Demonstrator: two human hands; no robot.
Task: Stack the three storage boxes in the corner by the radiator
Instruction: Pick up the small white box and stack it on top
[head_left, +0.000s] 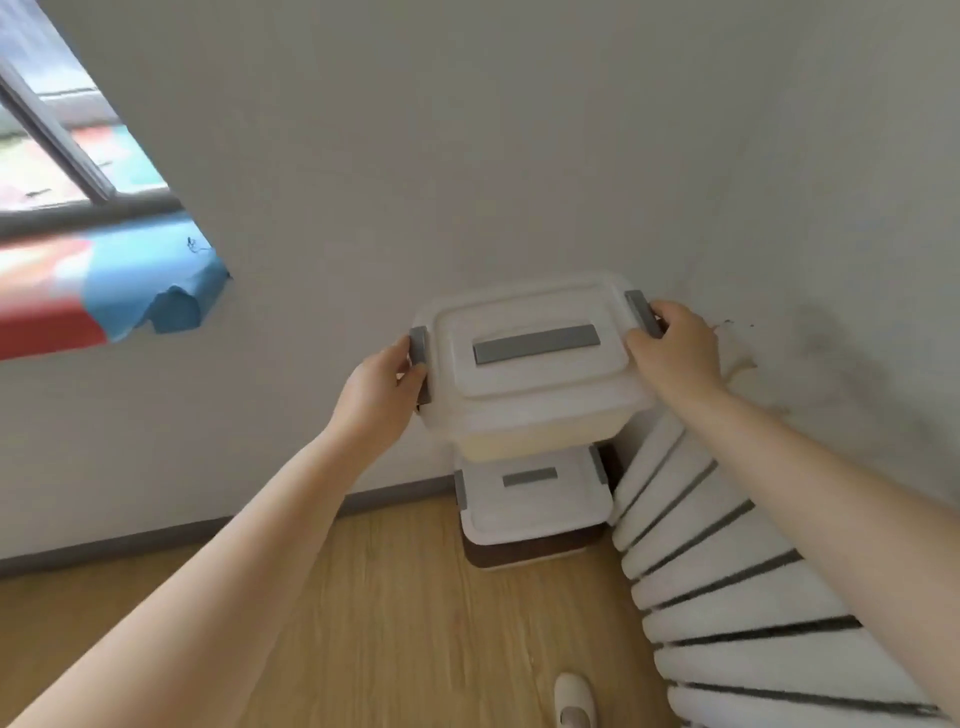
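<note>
Top box (535, 364): white rounded plastic, grey latches, held above the stack in the corner.
Left hand (382, 397): clasps its 9 o'clock latch.
Right hand (675, 348): clasps its 3 o'clock latch.
Lower box (535, 499): white lid, atop a brown box (524, 556).
Radiator (727, 597): ribbed, at 3 o'clock, close.
Floor (389, 597): wood, open at 6.

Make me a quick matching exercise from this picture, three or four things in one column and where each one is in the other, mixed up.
Things:
1. white lidded plastic storage box with grey clips
2. white ribbed radiator
3. white slipper
4. blue and red cloth

Places:
A. on the window ledge
B. on the wooden floor
C. held at both ends by the hands
D. along the right wall

Pairs: 1-C, 2-D, 3-B, 4-A
</note>
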